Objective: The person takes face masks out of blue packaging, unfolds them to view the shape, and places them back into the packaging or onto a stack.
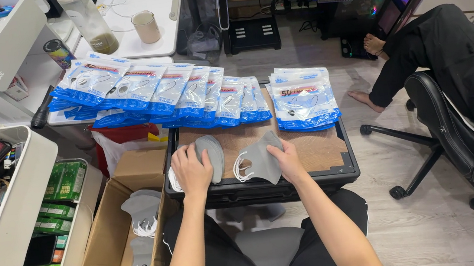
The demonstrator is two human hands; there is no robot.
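Both forearms are bare to the elbow, with no sleeves, watch or rings visible on the left hand [191, 170] or the right hand [287, 160]. Black shorts [223, 263] cover the lap; the fabric looks plain.

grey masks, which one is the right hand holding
The single folded mask with white ear loops, under the right hand. The left hand rests on a separate stack; more lie in the box.

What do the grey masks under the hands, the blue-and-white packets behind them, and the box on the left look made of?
Grey masks: soft matte fabric, probably non-woven; they fold limply, with white elastic loops. Packets: glossy plastic film, with glare and clear windows. Box: plain brown corrugated cardboard with open flaps.
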